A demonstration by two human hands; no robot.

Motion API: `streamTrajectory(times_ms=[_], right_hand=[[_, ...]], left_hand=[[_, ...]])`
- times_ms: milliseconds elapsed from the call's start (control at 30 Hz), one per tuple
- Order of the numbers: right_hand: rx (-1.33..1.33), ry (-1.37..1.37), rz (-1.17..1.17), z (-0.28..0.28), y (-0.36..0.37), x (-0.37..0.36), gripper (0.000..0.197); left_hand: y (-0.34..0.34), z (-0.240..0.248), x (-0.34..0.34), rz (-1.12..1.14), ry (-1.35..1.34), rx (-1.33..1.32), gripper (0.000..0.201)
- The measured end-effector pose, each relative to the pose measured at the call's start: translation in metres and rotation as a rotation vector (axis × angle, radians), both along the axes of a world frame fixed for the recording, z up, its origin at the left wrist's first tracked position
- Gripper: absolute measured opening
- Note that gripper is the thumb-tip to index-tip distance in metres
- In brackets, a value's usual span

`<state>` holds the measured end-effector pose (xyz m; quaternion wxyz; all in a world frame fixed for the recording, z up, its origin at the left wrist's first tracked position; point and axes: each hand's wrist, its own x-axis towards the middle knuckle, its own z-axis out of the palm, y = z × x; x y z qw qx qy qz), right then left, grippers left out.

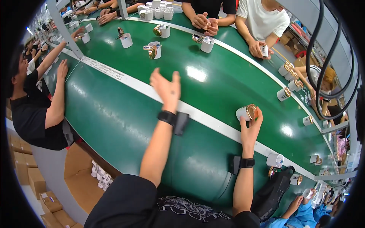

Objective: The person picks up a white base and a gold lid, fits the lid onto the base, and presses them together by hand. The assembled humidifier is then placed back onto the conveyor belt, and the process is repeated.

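Over the green belt, my left hand [166, 88] reaches forward with thumb and fingers spread, nothing in it. Beyond its fingertips stands a white cup [158, 50] with a gold wristwatch [152, 51] at its side. On the right, my right hand [251, 131] has its thumb and fingers around another white cup [242, 113], which lies tilted and has a gold-coloured watch [251, 111] on its end. Whether that cup rests on the belt I cannot tell. Dark bands circle both my wrists, each beside a small black box.
A white rail [205, 121] divides the belt from my worktop. Farther off, more cups with watches ride the belt, and a cluster of white cups [157, 11] stands at the back. Co-workers line both sides. A black bag [273, 192] lies right; a carton [78, 178] sits lower left.
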<state>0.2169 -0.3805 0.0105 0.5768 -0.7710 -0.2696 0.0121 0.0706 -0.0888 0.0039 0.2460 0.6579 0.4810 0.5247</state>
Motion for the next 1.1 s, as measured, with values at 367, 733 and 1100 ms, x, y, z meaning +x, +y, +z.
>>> streamTrajectory(times_ms=[367,733,1100], right_hand=[[-0.067,-0.116,-0.04,-0.001,0.018,-0.014,0.076],[-0.174,-0.395,0.147,0.06,0.058,-0.079,0.063],[-0.427,-0.453,0.209,0.059,0.053,-0.114,0.053]], left_hand=[[0.14,0.017,-0.002,-0.033,0.11,-0.362,0.087],[-0.053,0.013,-0.011,-0.852,-0.285,-0.472,0.061],[-0.102,0.017,-0.033,-1.208,0.123,-0.347,0.063]])
